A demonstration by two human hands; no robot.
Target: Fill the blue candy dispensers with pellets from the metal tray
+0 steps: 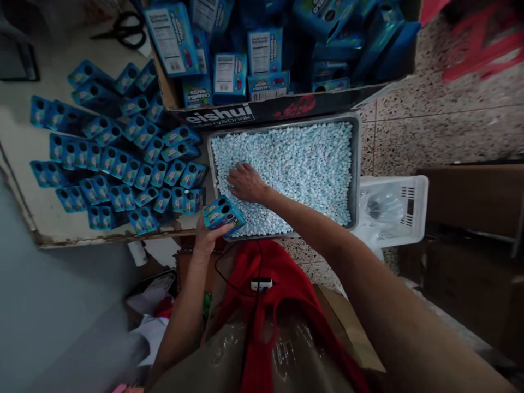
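My left hand (208, 233) grips several small blue candy boxes (223, 212) side by side at the near left corner of a metal tray (355, 169). Dark round openings show on the boxes' upper faces. Small pale blue and white candies (295, 164) fill the tray. In its left part, my right hand (245, 183) lies palm down on the candies with its fingers apart. The fingertips dip among the pieces, and whatever is under the palm is hidden.
Rows of blue boxes with round openings (118, 161) stand on the table left of the tray. Behind it, a cardboard carton (262, 112) holds more blue boxes. Black scissors (126, 30) lie at the back left. A white plastic basket (421, 210) sits at the right.
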